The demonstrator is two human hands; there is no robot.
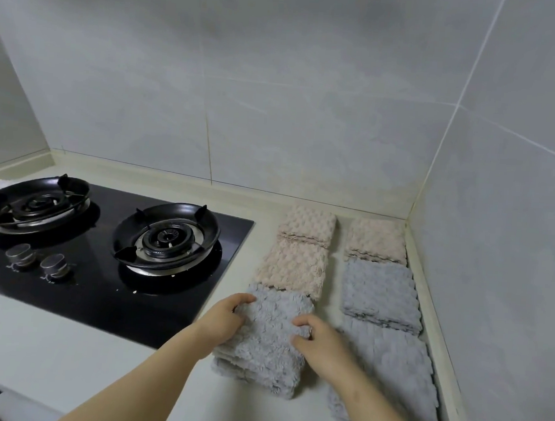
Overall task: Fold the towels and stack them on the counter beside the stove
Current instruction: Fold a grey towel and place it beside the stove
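Observation:
A folded grey fluffy towel (267, 342) lies on the pale counter (60, 342) right of the stove. My left hand (224, 317) grips its left edge, fingers curled over the far corner. On the towel's right edge my right hand (320, 341) holds on with bent fingers. Behind it lie two folded beige towels, one (293, 264) close and one (308, 226) at the wall. A second row on the right holds a folded beige towel (376, 239), a folded grey towel (381, 291) and a larger grey towel (395, 379) lying flatter.
A black glass gas stove (97, 282) with two burners and two knobs (38, 259) fills the left of the counter. Tiled walls (310, 113) close the back and right side, with a raised counter lip (433, 322) along the right wall.

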